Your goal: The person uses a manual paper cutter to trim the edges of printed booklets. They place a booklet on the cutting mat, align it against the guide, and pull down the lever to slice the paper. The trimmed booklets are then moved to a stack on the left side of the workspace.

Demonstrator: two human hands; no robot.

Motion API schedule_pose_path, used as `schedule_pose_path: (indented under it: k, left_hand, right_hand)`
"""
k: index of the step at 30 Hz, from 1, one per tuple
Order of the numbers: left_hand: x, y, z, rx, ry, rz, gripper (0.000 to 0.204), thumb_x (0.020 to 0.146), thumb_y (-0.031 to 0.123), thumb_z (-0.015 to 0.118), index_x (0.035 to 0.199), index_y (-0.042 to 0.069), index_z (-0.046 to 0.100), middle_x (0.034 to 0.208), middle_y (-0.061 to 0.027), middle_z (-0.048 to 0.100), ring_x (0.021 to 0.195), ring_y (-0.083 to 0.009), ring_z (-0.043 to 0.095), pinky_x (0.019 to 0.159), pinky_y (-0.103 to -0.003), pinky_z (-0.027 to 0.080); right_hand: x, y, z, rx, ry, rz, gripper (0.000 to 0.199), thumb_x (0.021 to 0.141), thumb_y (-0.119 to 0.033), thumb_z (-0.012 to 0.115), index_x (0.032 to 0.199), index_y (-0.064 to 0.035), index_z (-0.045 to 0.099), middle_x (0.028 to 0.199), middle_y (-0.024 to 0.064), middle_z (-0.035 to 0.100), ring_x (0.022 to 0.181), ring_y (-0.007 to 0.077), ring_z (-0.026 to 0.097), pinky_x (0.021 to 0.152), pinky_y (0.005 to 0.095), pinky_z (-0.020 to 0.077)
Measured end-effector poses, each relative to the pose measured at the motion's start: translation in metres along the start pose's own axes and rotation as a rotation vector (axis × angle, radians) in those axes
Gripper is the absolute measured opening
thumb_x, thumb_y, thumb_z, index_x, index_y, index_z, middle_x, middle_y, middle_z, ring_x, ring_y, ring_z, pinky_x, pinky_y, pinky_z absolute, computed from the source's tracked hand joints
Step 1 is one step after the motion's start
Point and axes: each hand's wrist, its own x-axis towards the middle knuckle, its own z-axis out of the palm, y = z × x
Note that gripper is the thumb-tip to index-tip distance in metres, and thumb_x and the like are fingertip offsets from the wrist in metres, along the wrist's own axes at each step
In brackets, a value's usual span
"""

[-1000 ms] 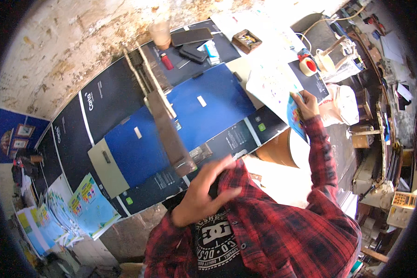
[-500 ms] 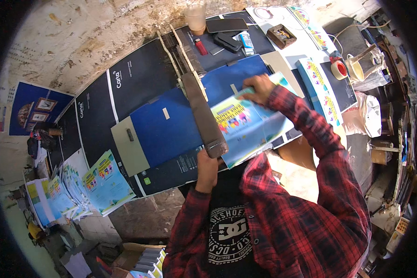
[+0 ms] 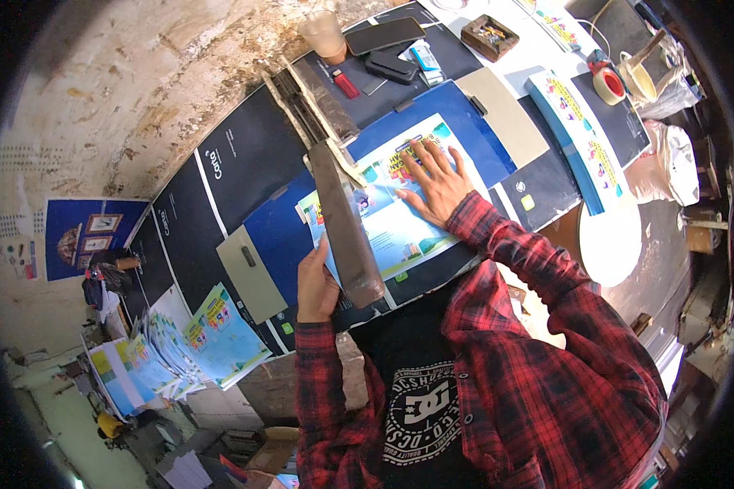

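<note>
A printed light-blue sheet with colourful figures (image 3: 408, 240) lies on a blue board (image 3: 273, 244), passing beneath a long brown bar (image 3: 347, 236). Flat on the sheet's right part rests my right hand (image 3: 439, 186), open with its fingers spread. My left hand (image 3: 316, 285) is at the sheet's near left edge, left of the bar's near end. Its thumb points up along that edge and its other fingers are curled, partly hidden, and appear to grip the paper. The bar joins a pale wooden frame with a dark slot (image 3: 302, 102) at the back.
Several similar printed sheets (image 3: 224, 334) fan out at the lower left. A strip-like stack of prints (image 3: 579, 143) lies to the right, near a tape roll (image 3: 607, 84). At the back are a cup (image 3: 326, 39), a phone (image 3: 385, 36), a red lighter (image 3: 345, 84) and a small wooden box (image 3: 489, 37).
The sheet has slid left under the bar and now lies flat. My right hand went from pinching its far edge to lying spread on it. My left hand moved left of the bar.
</note>
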Motion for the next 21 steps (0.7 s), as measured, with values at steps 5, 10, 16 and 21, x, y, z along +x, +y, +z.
schedule_pose_path:
  k: [5, 10, 16, 21]
  left_hand:
    - [0.008, -0.003, 0.005, 0.095, 0.115, -0.016, 0.029, 0.102, 0.021, 0.055, 0.118, -0.002, 0.062, 0.109, -0.0082, 0.068, 0.089, -0.0164, 0.068, 0.077, -0.03, 0.056]
    - [0.031, -0.037, 0.036, -0.125, 0.045, -0.137, 0.036, 0.102, 0.017, 0.052, 0.132, -0.002, 0.053, 0.126, -0.0124, 0.064, 0.111, -0.0221, 0.064, 0.098, -0.038, 0.05]
    - [0.048, -0.05, 0.046, -0.145, 0.04, 0.033, 0.038, 0.102, 0.017, 0.052, 0.134, -0.003, 0.051, 0.128, -0.015, 0.062, 0.116, -0.0253, 0.061, 0.099, -0.041, 0.049]
    - [0.03, 0.0, -0.001, 0.14, 0.039, 0.076, 0.04, 0.098, 0.008, 0.059, 0.136, 0.0, 0.051, 0.13, -0.0149, 0.06, 0.118, -0.0254, 0.06, 0.102, -0.044, 0.05]
  right_hand:
    - [0.0, 0.01, 0.0, 0.077, -0.043, -0.005, 0.069, 0.094, -0.059, 0.052, 0.146, -0.0138, 0.046, 0.154, 0.0151, 0.038, 0.142, 0.0342, 0.036, 0.114, 0.0571, 0.0272]
    - [-0.005, 0.043, -0.004, -0.023, -0.083, 0.055, 0.07, 0.092, -0.063, 0.053, 0.143, -0.0152, 0.05, 0.153, 0.0176, 0.038, 0.143, 0.0375, 0.034, 0.115, 0.0613, 0.0247]
    - [-0.014, 0.051, -0.025, -0.06, -0.081, 0.291, 0.071, 0.093, -0.062, 0.052, 0.146, -0.0168, 0.046, 0.156, 0.0175, 0.034, 0.146, 0.0397, 0.028, 0.117, 0.0596, 0.0204]
    - [-0.007, 0.006, 0.004, 0.148, -0.048, 0.162, 0.069, 0.093, -0.051, 0.058, 0.148, -0.0121, 0.042, 0.156, 0.0195, 0.033, 0.146, 0.0396, 0.028, 0.117, 0.0563, 0.0247]
